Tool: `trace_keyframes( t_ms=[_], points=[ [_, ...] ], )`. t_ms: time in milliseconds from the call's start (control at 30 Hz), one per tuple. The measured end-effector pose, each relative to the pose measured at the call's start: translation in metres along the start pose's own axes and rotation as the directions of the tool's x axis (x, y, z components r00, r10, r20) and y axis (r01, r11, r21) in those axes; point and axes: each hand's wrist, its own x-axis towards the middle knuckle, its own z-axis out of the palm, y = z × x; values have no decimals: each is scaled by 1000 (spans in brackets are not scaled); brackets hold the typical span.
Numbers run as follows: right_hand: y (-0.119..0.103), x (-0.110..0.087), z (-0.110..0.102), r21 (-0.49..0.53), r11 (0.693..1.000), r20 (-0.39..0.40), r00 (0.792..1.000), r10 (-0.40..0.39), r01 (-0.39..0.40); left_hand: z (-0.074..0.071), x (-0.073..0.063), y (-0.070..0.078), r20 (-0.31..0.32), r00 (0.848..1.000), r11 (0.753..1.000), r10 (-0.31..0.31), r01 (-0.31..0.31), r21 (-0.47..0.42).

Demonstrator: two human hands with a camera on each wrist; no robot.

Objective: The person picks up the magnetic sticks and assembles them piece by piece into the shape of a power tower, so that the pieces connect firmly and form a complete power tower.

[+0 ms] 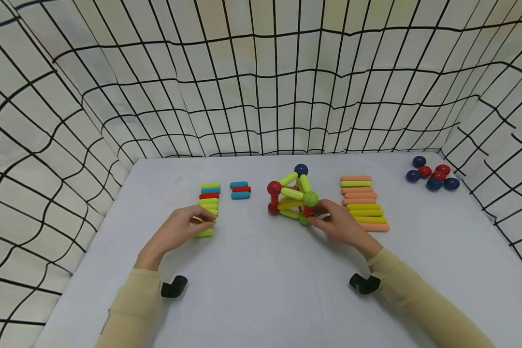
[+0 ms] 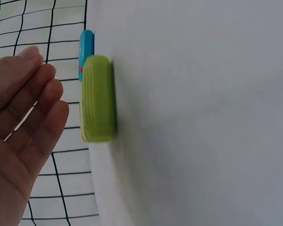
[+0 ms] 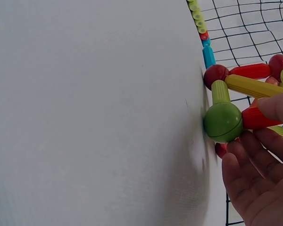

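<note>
White walls point(image 1: 265, 92), black grid, pale table point(image 1: 261, 290)

Head camera: above the near side of the ball-and-rod frame point(image 1: 292, 194), facing forward and down. Left wrist camera: low, left of the frame, facing a close green rod point(image 2: 99, 99). Right wrist camera: low, close; shares the frame with the head view.

Bright, even, diffuse light fills the head view, laying faint soft shadows on the white tabletop point(image 1: 261, 290) beside both sleeves at the lower left and lower right. Wide-angle distortion bows the lines of the gridded cloth wall point(image 1: 30, 125) toward the left edge. Both wrist views are dimmer and greyer: a blurry shadow spreads right of the slightly soft green rod point(image 2: 98, 101), while the green ball point(image 3: 224, 121) carries a dull sheen.
</note>
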Motion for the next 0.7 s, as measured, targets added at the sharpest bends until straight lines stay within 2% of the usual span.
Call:
trace_keyframes(
  t_ms=[167,367,467,567,633,700],
  points=[
    [-1,0,0,8,1000,11,1000,7,-8,-5,-16,-15,5,999,993,37,-38,113],
    [1,0,1,12,1000,21,1000,16,-16,-3,-16,-14,81,996,991,36,-46,124],
    [1,0,0,12,1000,19,1000,7,-8,1,-14,-8,132,991,985,10,-32,169],
    [1,0,0,5,1000,14,1000,0,0,8,-12,4,151,988,957,-25,-20,290],
    [1,0,0,0,1000,14,1000,-1,1,12,-9,15,144,989,939,-13,-37,341],
    [1,1,-1,-2,1000,14,1000,3,-3,17,-5,27,127,992,945,25,-65,321]
  ],
)
